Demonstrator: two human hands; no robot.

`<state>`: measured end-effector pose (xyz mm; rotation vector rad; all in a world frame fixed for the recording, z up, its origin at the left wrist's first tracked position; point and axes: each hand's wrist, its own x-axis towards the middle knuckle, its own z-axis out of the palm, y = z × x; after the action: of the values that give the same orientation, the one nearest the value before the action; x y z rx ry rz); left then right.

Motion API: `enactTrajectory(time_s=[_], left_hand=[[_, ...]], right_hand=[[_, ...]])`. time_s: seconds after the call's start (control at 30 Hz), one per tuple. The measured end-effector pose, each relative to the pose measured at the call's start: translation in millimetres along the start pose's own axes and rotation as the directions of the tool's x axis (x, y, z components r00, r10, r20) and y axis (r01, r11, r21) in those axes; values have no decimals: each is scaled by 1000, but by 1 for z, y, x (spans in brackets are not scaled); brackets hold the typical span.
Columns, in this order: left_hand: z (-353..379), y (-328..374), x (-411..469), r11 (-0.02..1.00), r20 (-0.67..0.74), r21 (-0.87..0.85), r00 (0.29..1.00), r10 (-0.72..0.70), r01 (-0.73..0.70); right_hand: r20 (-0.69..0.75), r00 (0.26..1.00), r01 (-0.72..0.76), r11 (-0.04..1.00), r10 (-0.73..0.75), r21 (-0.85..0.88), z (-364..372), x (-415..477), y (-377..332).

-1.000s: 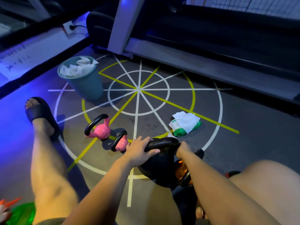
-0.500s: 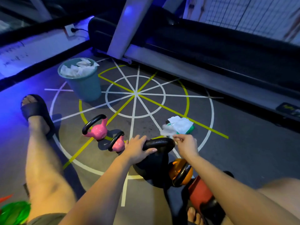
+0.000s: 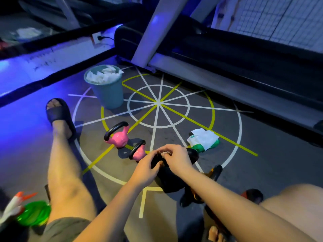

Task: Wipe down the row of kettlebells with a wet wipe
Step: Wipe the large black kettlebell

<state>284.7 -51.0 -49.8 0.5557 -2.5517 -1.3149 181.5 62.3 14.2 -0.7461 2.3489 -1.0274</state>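
Observation:
A row of kettlebells stands on the floor: a pink kettlebell, a smaller pink kettlebell, a black kettlebell, an orange one and a red one, both mostly hidden. Over the black kettlebell's handle my right hand pinches a small white wet wipe. My left hand meets it there, fingers curled at the wipe. The green pack of wet wipes lies on the floor to the right.
A teal bin full of used wipes stands at the back left. A treadmill runs along the back. My legs flank the row, my left foot in a black slipper. A green spray bottle lies at the lower left.
My right hand took a wipe from the pack and brought it back over the black kettlebell's handle. My left hand let go of the handle and rose to meet the wipe.

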Motion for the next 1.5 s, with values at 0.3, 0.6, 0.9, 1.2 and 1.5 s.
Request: enactTrajectory(time_s=[0.3,0.6,0.9,1.2,1.5], left_hand=[[7,0,5,989,-82,98,990,117,-109],[26,-31,-13,913,-362,-278,848,-387,298],[66,-62,-14,793,-193,-372,796,-574,482],[58,-42,-19,843,-123,-21,836,-535,537],[14,5,-53,683,-50,-686,921,-385,249]], right_hand=[[-15,1000,-14,997,13,-75,-33,3,12],[167,977,-54,905,136,-423,-54,20,42],[154,983,-44,936,104,-350,-51,24,52],[169,974,-86,937,150,-338,-57,19,44],[131,987,143,905,-98,-401,-41,-20,17]])
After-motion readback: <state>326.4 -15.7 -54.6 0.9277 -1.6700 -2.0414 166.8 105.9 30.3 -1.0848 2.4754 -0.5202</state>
